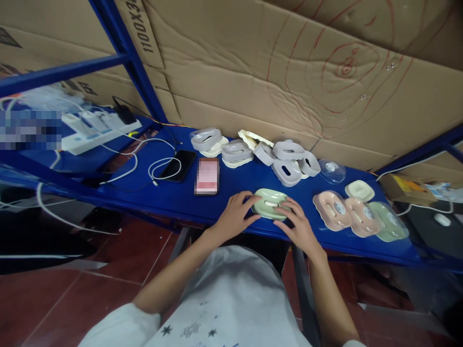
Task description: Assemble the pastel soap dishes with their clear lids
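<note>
A pale green oval soap dish (271,204) with a slot in its middle lies at the front of the blue table. My left hand (237,212) grips its left end, with fingers on the rim and the thumb at the near edge. From the other side my right hand (297,222) holds the right end, its fingertips reaching over the top. To the right lie two pink soap dishes, a nearer one (332,210) and another (362,217), then a green one (388,221), each with a round sticker.
Several grey dish parts (287,171) and cream parts (249,139) are piled along the cardboard wall (231,82). A clear lid (332,172) and a cream piece (359,191) lie at right. Two phones, one lit (207,176) and one black (179,166), a cable and a power strip (101,136) are leftward.
</note>
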A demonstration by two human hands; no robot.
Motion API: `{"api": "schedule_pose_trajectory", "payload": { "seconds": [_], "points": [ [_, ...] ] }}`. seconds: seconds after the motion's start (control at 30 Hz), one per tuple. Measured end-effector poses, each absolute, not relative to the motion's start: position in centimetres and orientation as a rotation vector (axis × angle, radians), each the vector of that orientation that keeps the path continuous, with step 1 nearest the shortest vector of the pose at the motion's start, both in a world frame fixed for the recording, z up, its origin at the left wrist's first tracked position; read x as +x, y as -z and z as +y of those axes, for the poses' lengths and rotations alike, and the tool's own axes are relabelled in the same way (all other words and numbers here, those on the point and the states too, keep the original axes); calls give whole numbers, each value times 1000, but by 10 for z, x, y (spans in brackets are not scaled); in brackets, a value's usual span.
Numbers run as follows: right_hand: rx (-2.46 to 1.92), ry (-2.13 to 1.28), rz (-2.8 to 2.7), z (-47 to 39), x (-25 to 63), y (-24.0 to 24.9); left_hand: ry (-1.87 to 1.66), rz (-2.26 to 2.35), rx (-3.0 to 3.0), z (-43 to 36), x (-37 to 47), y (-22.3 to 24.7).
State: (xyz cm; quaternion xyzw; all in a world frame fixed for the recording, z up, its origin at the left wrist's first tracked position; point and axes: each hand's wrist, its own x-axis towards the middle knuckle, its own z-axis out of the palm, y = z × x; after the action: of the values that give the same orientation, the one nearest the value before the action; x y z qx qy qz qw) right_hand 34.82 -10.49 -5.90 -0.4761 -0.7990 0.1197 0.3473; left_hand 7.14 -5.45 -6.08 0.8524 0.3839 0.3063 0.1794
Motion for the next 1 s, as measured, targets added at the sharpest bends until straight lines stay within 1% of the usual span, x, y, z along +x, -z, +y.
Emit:
{"api": "schedule_pose_trajectory", "payload": {
  "seconds": [0.1, 0.2, 0.27, 0.43, 0.5, 0.6, 0.77, 0.87, 1.0],
  "points": [
    [-1166, -334, -2189, -100, 338, 57, -871, 1082, 2509, -54, 62, 60],
    [-1151, -326, -2242, -80, 333, 45, -881, 1132, 2554, -52, 50, 60],
    [-1181, -248, -2207, -56, 330, 32, -909, 1170, 2535, -52, 43, 60],
    [-1284, 77, -2075, 28, 318, 2, -987, 1174, 2460, -54, 36, 63],
    [-1333, 137, -2068, 61, 313, -7, -997, 1152, 2460, -55, 36, 63],
    [-1378, 122, -2115, 106, 305, -20, -991, 1134, 2464, -56, 38, 61],
    [-1621, 22, -2331, 165, 291, -33, -971, 1142, 2478, -57, 37, 59],
    [-1639, -47, -2412, 184, 292, -34, -955, 1144, 2496, -57, 36, 60],
    [-1618, -26, -2424, 189, 313, -36, -937, 1141, 2510, -57, 36, 61]
  ]
}}
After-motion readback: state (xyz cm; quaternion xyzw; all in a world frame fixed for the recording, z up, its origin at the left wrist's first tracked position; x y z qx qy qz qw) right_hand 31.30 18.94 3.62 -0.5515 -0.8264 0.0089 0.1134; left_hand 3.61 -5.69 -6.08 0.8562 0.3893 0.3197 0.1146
